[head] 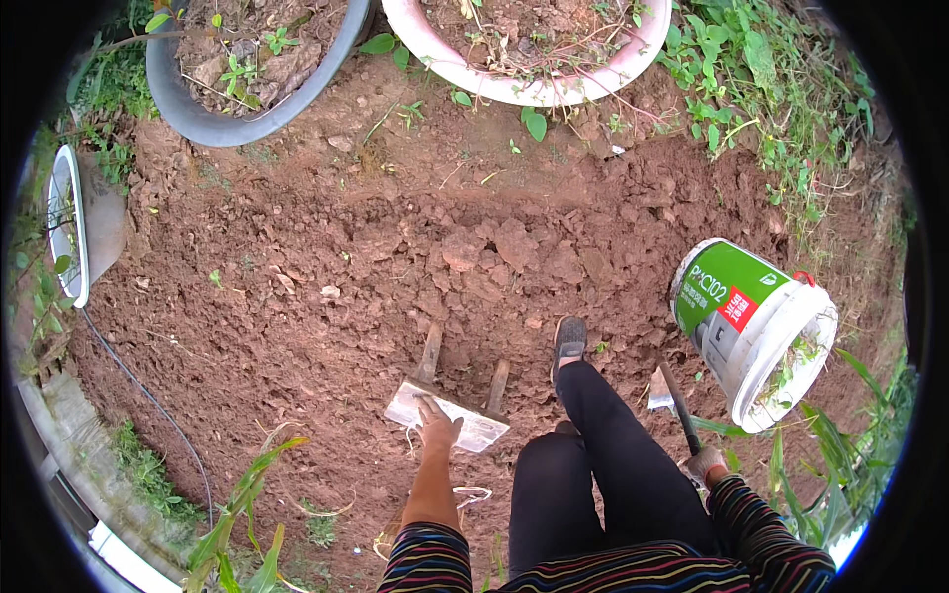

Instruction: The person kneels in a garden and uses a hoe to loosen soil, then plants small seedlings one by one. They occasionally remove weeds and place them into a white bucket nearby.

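Observation:
My bare left hand lies palm down on the pale seat of a small wooden stool, thumb apart from the fingers. Two of the stool's legs show beyond the seat, reaching down to loose reddish-brown soil. At my right side, my right hand, in what looks like a light work glove with an orange cuff, is closed around the handle of a digging tool. A pale, blade-like piece shows beside the handle's far end; how they join is unclear.
A white plastic bucket with a green label holds plant cuttings at right. Across the top are a dark grey planter and a pale pink planter. A thin cable runs along the left, near a white-rimmed container. Leafy stalks rise at lower left.

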Action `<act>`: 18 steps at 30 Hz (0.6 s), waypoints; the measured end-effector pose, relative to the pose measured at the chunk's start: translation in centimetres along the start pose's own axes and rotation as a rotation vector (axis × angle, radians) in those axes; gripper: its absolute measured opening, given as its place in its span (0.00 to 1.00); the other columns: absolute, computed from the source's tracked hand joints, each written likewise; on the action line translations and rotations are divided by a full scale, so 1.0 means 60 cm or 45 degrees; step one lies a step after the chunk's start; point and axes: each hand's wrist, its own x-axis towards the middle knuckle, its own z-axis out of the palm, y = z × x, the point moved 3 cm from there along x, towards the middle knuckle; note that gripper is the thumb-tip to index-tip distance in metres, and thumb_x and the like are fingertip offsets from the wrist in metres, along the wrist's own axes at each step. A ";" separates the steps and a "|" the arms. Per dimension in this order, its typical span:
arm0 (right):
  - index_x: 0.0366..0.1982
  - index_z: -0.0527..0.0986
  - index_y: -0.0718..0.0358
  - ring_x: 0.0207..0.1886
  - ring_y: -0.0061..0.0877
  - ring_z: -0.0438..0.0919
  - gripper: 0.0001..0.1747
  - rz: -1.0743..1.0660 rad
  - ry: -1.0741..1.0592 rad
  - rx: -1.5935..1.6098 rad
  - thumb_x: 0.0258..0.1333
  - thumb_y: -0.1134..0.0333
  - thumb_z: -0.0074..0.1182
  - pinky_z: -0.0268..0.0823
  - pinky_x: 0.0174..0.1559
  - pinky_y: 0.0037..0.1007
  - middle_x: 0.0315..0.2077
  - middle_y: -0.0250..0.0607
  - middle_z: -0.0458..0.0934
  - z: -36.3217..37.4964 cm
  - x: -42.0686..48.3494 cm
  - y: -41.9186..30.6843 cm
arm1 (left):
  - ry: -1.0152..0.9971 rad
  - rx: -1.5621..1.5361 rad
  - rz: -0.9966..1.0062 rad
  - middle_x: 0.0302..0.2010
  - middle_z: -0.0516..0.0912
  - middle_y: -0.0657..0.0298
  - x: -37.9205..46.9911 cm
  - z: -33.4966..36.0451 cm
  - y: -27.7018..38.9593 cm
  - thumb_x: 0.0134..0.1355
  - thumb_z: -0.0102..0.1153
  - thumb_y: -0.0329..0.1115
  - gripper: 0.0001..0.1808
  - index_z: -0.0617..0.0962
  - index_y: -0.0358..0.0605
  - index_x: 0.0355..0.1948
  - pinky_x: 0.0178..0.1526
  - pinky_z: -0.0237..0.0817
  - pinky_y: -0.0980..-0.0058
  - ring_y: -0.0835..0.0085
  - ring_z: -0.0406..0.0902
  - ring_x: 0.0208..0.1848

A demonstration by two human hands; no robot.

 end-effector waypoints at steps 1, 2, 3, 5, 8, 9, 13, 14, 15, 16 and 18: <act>0.41 0.79 0.68 0.44 0.46 0.81 0.23 -0.020 0.009 0.014 0.49 0.56 0.61 0.73 0.43 0.40 0.36 0.57 0.82 0.004 -0.003 -0.002 | -0.003 0.004 0.025 0.75 0.35 0.49 -0.001 -0.004 -0.009 0.52 0.67 0.55 0.63 0.39 0.39 0.72 0.69 0.46 0.41 0.56 0.39 0.77; 0.42 0.79 0.68 0.45 0.46 0.81 0.24 -0.039 0.018 0.028 0.49 0.56 0.62 0.73 0.44 0.40 0.37 0.57 0.82 0.004 -0.006 -0.004 | -0.016 -0.031 0.058 0.76 0.37 0.51 0.012 -0.007 -0.025 0.55 0.63 0.55 0.58 0.42 0.41 0.73 0.69 0.49 0.44 0.55 0.43 0.76; 0.42 0.79 0.68 0.46 0.46 0.80 0.24 -0.057 0.031 0.042 0.49 0.56 0.62 0.72 0.45 0.40 0.38 0.58 0.81 -0.006 -0.021 -0.013 | -0.005 0.013 0.138 0.75 0.41 0.46 0.023 -0.012 -0.042 0.55 0.63 0.56 0.58 0.45 0.35 0.72 0.70 0.53 0.61 0.50 0.45 0.75; 0.43 0.78 0.68 0.46 0.47 0.80 0.25 -0.107 0.040 0.087 0.48 0.56 0.62 0.72 0.47 0.41 0.39 0.58 0.81 -0.019 -0.043 -0.034 | -0.047 0.000 0.270 0.73 0.51 0.46 0.038 -0.038 -0.062 0.56 0.63 0.53 0.50 0.55 0.35 0.70 0.69 0.53 0.65 0.52 0.51 0.74; 0.42 0.77 0.68 0.47 0.49 0.79 0.23 -0.154 0.043 0.184 0.48 0.57 0.61 0.72 0.48 0.42 0.39 0.60 0.81 -0.046 -0.065 -0.090 | -0.051 -0.157 0.182 0.60 0.74 0.46 0.061 -0.117 -0.055 0.58 0.62 0.52 0.38 0.70 0.36 0.62 0.63 0.63 0.62 0.54 0.70 0.64; 0.42 0.77 0.68 0.47 0.49 0.79 0.23 -0.179 0.050 0.237 0.48 0.58 0.61 0.72 0.47 0.42 0.38 0.60 0.81 -0.047 -0.058 -0.101 | 0.022 -0.373 0.203 0.52 0.80 0.46 0.082 -0.133 -0.066 0.58 0.62 0.50 0.33 0.74 0.39 0.58 0.58 0.67 0.62 0.52 0.77 0.56; 0.41 0.77 0.70 0.45 0.48 0.80 0.22 -0.114 -0.107 0.383 0.48 0.61 0.61 0.73 0.45 0.41 0.37 0.60 0.81 -0.052 -0.056 -0.172 | 0.135 -0.468 0.191 0.43 0.84 0.47 0.113 -0.282 0.028 0.57 0.62 0.46 0.24 0.79 0.42 0.50 0.50 0.70 0.65 0.56 0.81 0.48; 0.41 0.77 0.70 0.44 0.48 0.81 0.21 -0.129 -0.077 0.351 0.47 0.61 0.61 0.73 0.45 0.41 0.37 0.60 0.81 -0.049 -0.048 -0.178 | 0.193 -0.457 0.265 0.42 0.84 0.48 0.146 -0.298 0.037 0.57 0.62 0.45 0.23 0.79 0.41 0.49 0.49 0.70 0.66 0.56 0.81 0.46; 0.41 0.77 0.70 0.44 0.48 0.81 0.21 -0.131 -0.045 0.320 0.47 0.62 0.61 0.73 0.45 0.41 0.36 0.60 0.81 -0.043 -0.043 -0.177 | 0.238 -0.447 0.345 0.41 0.84 0.49 0.178 -0.307 0.050 0.57 0.61 0.45 0.22 0.79 0.40 0.47 0.48 0.70 0.66 0.57 0.82 0.45; 0.41 0.77 0.71 0.43 0.47 0.81 0.20 -0.069 -0.088 0.441 0.47 0.63 0.61 0.73 0.44 0.41 0.36 0.60 0.81 -0.031 -0.034 -0.171 | 0.216 -0.383 0.397 0.41 0.85 0.50 0.160 -0.346 0.109 0.58 0.61 0.43 0.20 0.79 0.39 0.46 0.47 0.71 0.67 0.59 0.82 0.44; 0.40 0.78 0.70 0.43 0.47 0.81 0.18 -0.014 -0.139 0.375 0.49 0.64 0.59 0.73 0.43 0.41 0.36 0.59 0.81 -0.044 -0.039 -0.183 | 0.065 -0.445 0.496 0.40 0.85 0.54 0.089 -0.424 0.240 0.60 0.61 0.37 0.15 0.79 0.39 0.44 0.46 0.71 0.70 0.64 0.82 0.42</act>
